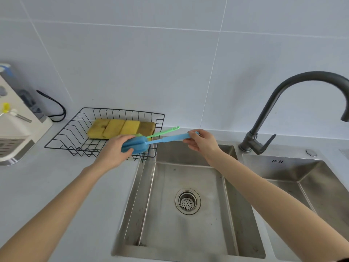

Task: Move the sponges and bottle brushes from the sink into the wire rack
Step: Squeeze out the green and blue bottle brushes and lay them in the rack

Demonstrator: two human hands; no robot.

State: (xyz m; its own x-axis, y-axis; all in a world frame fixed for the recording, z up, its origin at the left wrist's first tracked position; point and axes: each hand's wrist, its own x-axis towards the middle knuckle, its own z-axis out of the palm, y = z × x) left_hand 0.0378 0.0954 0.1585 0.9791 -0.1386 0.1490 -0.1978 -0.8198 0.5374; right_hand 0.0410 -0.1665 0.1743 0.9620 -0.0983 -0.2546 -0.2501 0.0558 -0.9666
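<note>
A blue bottle brush (pixel 151 142) hangs level over the right end of the black wire rack (pixel 75 127). My left hand (pixel 117 148) grips its blue sponge head. My right hand (pixel 202 141) pinches the far end of its handle above the sink's back rim. A green bottle brush (pixel 163 132) lies in the rack behind the blue one, its handle poking out over the rack's right edge. Several yellow sponges (pixel 120 128) lie side by side in the rack. The left sink basin (pixel 188 186) holds only its drain strainer (pixel 188 201).
A dark curved faucet (pixel 283 103) stands behind the divide between the two basins. A white appliance (pixel 17 125) with a black cord sits at the far left of the grey counter (pixel 47 186). A tiled wall runs behind everything.
</note>
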